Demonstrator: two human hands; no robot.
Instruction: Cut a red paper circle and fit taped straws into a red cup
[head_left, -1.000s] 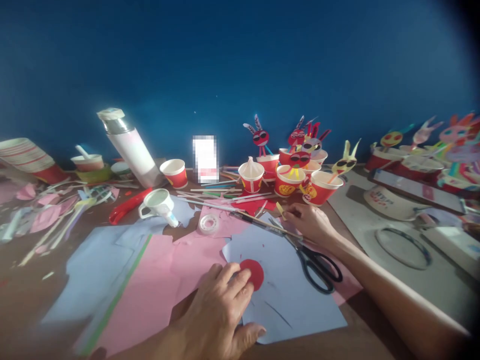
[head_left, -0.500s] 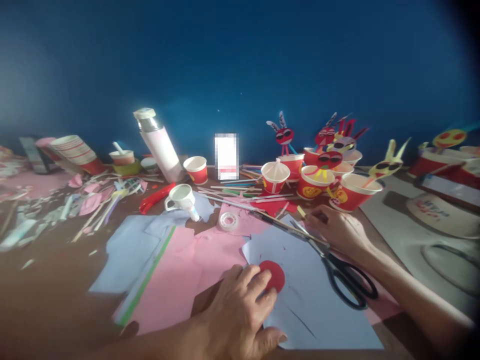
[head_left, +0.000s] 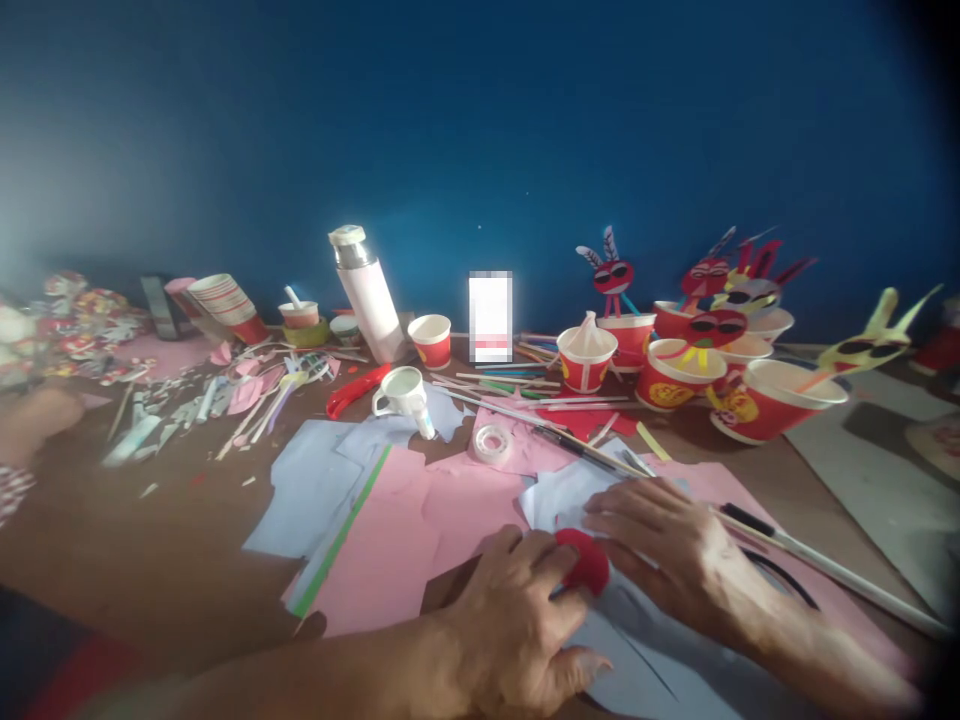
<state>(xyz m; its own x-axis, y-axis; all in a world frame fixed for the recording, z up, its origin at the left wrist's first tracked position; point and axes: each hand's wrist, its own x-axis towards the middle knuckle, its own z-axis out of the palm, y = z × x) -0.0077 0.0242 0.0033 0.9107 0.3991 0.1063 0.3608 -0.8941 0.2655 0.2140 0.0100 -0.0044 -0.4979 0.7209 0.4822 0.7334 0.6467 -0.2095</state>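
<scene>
A round red paper disc lies on a white sheet in front of me. My left hand rests on the sheet with its fingers apart, their tips over the disc's left edge. On the other side, my right hand reaches in with fingers stretched out, close to the disc's right edge. Under and beside that hand are scissors, mostly hidden; one black handle loop shows past the wrist. A yellow paper strip lies just beyond the right hand.
Pink sheets, a tape roll and a small white cup lie to the left. Behind stand a thermos and red paper cups with paper figures. Another person's arm shows at far left.
My right hand has left the yellow strip and come back towards the red disc, over the scissors. My left hand stays at the disc. The view has turned left.
</scene>
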